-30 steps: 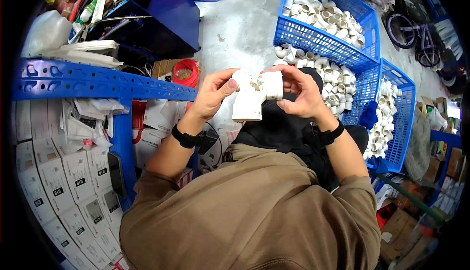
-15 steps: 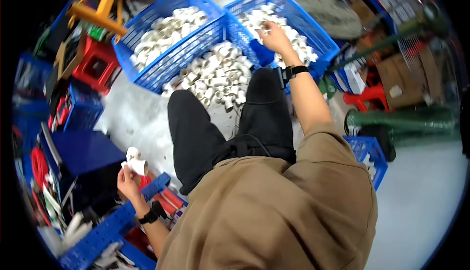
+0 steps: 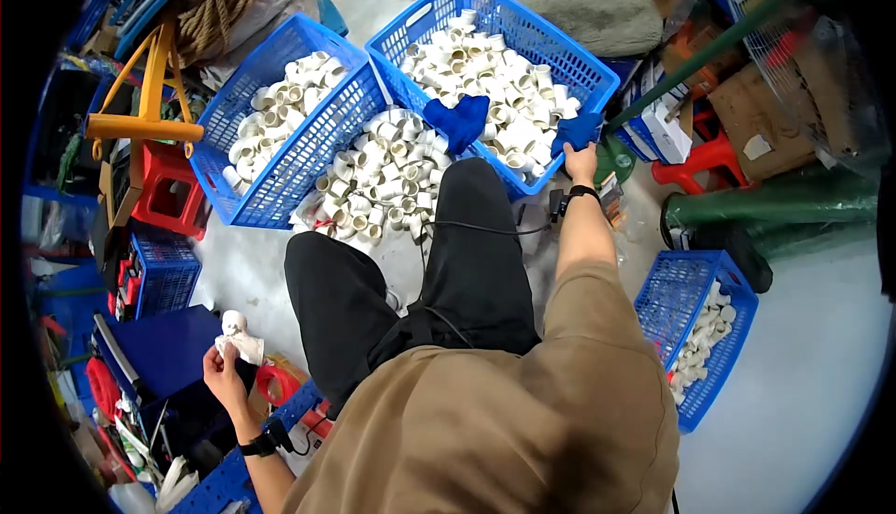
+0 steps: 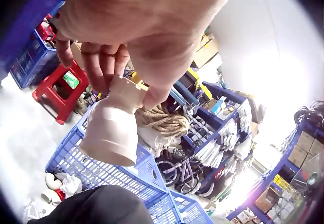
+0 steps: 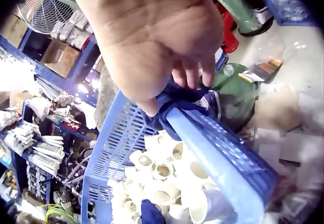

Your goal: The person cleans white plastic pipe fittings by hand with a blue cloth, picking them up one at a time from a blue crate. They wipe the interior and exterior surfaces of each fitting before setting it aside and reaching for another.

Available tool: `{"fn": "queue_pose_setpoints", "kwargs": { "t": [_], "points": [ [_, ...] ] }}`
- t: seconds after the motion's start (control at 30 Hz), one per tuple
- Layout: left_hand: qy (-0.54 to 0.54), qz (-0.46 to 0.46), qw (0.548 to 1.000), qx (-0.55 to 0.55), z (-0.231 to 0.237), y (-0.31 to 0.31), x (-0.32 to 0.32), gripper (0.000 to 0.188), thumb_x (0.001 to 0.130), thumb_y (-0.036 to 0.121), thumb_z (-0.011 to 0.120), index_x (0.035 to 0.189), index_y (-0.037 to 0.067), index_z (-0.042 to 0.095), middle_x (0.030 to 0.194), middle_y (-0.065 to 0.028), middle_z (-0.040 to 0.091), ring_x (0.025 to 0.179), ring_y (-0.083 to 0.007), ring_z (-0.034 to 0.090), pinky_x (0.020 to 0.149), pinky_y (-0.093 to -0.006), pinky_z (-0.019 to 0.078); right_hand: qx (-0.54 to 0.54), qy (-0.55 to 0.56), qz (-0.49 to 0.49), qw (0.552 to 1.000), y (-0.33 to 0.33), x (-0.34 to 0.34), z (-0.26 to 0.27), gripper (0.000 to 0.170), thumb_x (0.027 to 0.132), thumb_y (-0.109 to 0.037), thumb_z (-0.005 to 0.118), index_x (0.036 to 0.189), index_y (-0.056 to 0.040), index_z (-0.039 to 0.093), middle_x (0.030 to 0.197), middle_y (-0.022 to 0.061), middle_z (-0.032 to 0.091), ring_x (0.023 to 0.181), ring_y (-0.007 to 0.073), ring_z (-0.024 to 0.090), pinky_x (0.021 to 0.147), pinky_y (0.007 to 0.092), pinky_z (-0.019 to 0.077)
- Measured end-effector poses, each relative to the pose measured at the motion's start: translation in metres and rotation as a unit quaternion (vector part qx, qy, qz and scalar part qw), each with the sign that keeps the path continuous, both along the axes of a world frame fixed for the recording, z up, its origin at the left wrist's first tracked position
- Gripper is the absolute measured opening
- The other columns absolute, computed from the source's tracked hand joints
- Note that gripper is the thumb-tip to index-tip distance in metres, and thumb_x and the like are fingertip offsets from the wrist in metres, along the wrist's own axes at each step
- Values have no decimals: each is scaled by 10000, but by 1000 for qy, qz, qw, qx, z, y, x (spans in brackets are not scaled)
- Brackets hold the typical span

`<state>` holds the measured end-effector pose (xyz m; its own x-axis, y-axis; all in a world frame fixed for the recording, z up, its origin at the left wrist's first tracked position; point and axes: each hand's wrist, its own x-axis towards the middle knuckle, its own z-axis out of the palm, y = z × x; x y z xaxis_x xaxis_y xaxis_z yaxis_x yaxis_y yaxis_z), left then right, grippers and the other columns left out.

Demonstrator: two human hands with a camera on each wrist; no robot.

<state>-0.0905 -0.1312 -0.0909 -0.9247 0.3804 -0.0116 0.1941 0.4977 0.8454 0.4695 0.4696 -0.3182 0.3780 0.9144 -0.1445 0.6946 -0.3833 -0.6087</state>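
Evidently, you are at a handling step: your left hand [image 3: 224, 379] pinches a white pipe fitting [image 4: 111, 130] by one end, between thumb and fingers, out to your left and well apart from the crates. Your right hand [image 3: 581, 161] grips a blue cloth [image 3: 577, 131] draped over the near-right edge of the right-hand crate [image 3: 551, 48], which holds many small fittings [image 3: 485, 66]. A second cloth [image 3: 459, 122] hangs over that crate's near-left edge. As I judge it, your next move calls for a firm pinch on the cloth, drawn up clear of the rim so that it doesn't snag, while your left fingers keep the fitting steady.
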Motion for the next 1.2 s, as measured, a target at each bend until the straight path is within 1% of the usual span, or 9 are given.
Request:
{"fn": "queue_pose_setpoints", "kwargs": {
  "t": [0.2,0.27,0.37,0.53,0.7,0.87,1.03,1.13,1.2],
  "points": [
    [53,-23,998,-17,22,30,2,328,911,108,734,1176,-43,613,1040,-93,676,931,-148,645,828,-277,534,141,-254,24,957,-1,-32,63,386,936,-275,496,1097,54,618,1041,312,648,999,496,627,895,542,507],
    [76,5,997,-8,34,42,8,334,892,108,757,1160,-42,626,1038,-92,687,927,-143,649,825,-268,529,157,-84,120,977,18,-56,100,364,950,-241,466,923,81,633,949,323,661,960,466,634,820,500,503],
    [86,27,995,52,41,47,14,359,886,132,777,1165,-36,626,1014,-70,690,869,-107,635,782,-243,516,340,113,288,888,8,-119,154,339,1031,-261,485,942,37,620,827,143,641,779,223,579,753,360,473],
    [-1,46,974,221,54,54,23,357,913,151,755,1161,-53,599,974,-54,669,830,-75,625,724,-201,504,325,387,446,739,-147,-285,285,361,1050,-213,446,1146,74,644,1038,66,657,959,149,586,931,286,446],
    [-75,75,935,338,83,59,39,346,938,160,719,1174,-54,584,992,-75,669,852,-124,678,741,-245,565,48,566,586,578,-322,-412,309,166,1014,-125,566,1089,1,644,1027,12,597,852,77,520,767,231,442],
    [-19,93,915,392,69,18,33,294,917,-41,653,1198,-49,563,1044,-72,644,823,-65,617,729,-177,493,130,375,680,616,-431,-477,313,721,759,-284,869,1266,-1,442,1154,184,491,1075,312,553,947,393,468],
    [38,131,907,399,50,-19,36,284,916,-11,692,1174,-32,575,1001,-37,633,834,-56,627,703,-172,489,-105,257,742,609,-453,-494,322,926,780,-509,809,1341,89,379,1011,270,697,960,411,703,841,422,545],
    [5,74,898,434,29,-33,34,331,911,4,708,1192,-44,540,1042,-83,651,887,-114,667,769,-225,545,-185,277,782,528,-447,-505,316,641,919,-582,626,1067,41,667,891,222,711,927,349,708,798,402,533],
    [-54,50,876,477,32,-31,37,342,912,9,706,1189,-56,516,1064,-133,646,992,-204,689,887,-358,592,-244,220,745,580,-444,-515,301,600,1013,-520,519,994,58,676,791,188,685,772,237,660,713,361,515]
  ]
}}
